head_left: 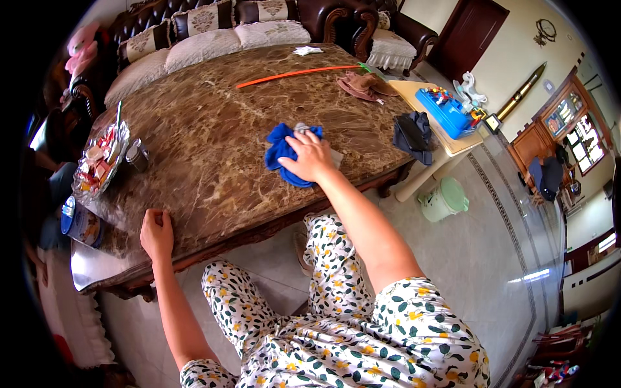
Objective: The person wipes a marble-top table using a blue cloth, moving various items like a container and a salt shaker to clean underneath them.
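My right hand (pixel 310 156) holds a bunched blue cloth (pixel 277 154) down against the brown marble tabletop (pixel 208 145), its fingers spread over the top. A bit of grey-white material (pixel 302 127) shows past the fingertips, and a pale piece (pixel 335 157) sticks out beside the palm. My left hand (pixel 157 235) rests loosely curled at the table's near edge, with nothing visible in it. Nearest to that hand are a blue-lidded tin (pixel 85 224), a metal-topped jar (pixel 137 156) and a tray of wrapped sweets (pixel 99 160).
On the table lie an orange strip (pixel 296 74), a brownish-pink cloth hat (pixel 364 86), a dark folded cloth (pixel 412 136) and a white tissue (pixel 307 50). A small table (pixel 412 92) at right carries a blue toy tray (pixel 446 112). Below stands a lidded bucket (pixel 443 199). Another person's leg (pixel 62 182) shows at left.
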### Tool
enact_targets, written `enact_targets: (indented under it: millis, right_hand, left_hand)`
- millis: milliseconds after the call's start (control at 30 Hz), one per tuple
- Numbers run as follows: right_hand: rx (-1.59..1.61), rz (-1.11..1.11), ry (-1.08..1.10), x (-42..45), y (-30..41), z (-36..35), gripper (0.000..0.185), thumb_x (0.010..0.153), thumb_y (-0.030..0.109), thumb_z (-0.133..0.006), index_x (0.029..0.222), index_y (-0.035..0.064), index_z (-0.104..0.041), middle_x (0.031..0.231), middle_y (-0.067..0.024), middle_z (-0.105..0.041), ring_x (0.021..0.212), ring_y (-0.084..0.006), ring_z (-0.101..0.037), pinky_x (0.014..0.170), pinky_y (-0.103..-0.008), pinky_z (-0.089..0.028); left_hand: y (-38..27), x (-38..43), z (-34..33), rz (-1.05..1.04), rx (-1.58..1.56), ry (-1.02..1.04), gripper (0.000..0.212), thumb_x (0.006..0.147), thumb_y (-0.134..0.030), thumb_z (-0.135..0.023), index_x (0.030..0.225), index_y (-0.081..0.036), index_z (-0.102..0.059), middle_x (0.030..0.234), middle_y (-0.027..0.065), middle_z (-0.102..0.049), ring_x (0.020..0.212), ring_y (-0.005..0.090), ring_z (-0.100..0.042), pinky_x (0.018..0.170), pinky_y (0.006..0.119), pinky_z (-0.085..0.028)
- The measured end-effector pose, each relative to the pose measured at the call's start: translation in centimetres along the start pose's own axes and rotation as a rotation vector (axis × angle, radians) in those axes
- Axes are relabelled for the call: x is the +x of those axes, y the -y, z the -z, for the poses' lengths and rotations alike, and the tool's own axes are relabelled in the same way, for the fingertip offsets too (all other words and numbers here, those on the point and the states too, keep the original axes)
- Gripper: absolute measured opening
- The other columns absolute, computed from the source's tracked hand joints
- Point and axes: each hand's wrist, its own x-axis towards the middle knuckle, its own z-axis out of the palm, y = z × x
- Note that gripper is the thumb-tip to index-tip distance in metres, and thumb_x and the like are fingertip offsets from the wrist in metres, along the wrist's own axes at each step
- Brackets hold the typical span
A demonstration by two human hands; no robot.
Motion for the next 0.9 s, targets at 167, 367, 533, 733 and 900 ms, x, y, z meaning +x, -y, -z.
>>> enact_targets:
  millis: [167,367,533,733,900]
  right_hand:
    - [0.002,-0.084,-0.122,-3.1,-5.7,0.4,0.074,0.084,0.063,-0.050,0.143,0.0182,-0.043,0.152,-0.0075,-0.034,0.142,-0.0292,-0.026,0.111,-0.0606,-0.021]
    - [0.007,-0.082,-0.138,-4.7,-6.8,0.4,0.074,0.083,0.061,-0.053,0.142,0.0169,-0.044,0.150,-0.0093,-0.036,0.140,-0.0319,-0.029,0.109,-0.0625,-0.023]
    - [-0.030,-0.138,-0.138,-1.6,-9.3,0.6,0.074,0.083,0.063,-0.052,0.142,0.0182,-0.044,0.151,-0.0082,-0.036,0.141,-0.0319,-0.027,0.110,-0.0596,-0.025]
    - [-0.026,-0.241,-0.155,4.5,-12.5,-0.3,0.074,0.083,0.063,-0.052,0.142,0.0194,-0.043,0.153,-0.0057,-0.033,0.142,-0.0283,-0.025,0.111,-0.0594,-0.023]
    - [-0.089,-0.319,-0.008,9.2,-9.7,1.0,0.078,0.086,0.067,-0.043,0.148,0.0209,-0.031,0.156,-0.0052,-0.025,0.145,-0.0295,-0.017,0.113,-0.0597,-0.017]
  left_hand:
    - [0.1,0.0,-0.3,-0.001,0.039,-0.004,0.022,0.090,-0.032,-0.060,0.091,-0.010,-0.059,0.073,0.0067,-0.060,0.070,0.0294,-0.059,0.064,0.041,-0.046]
    - [0.1,0.2,-0.5,0.011,0.016,0.014,0.021,0.090,-0.030,-0.061,0.089,-0.009,-0.059,0.071,0.0068,-0.058,0.069,0.0285,-0.059,0.063,0.041,-0.045]
    - [0.0,-0.1,0.0,0.015,0.026,-0.008,0.021,0.090,-0.029,-0.061,0.087,-0.008,-0.058,0.069,0.0065,-0.056,0.068,0.0281,-0.058,0.062,0.041,-0.045]
    - [-1.8,-0.1,0.4,0.019,0.045,0.007,0.022,0.089,-0.029,-0.062,0.087,-0.008,-0.055,0.072,0.0087,-0.059,0.070,0.0303,-0.059,0.064,0.042,-0.045]
    - [0.2,0.0,-0.6,0.008,0.096,-0.024,0.021,0.089,-0.029,-0.061,0.089,-0.009,-0.055,0.078,0.0100,-0.061,0.074,0.0335,-0.060,0.064,0.044,-0.046]
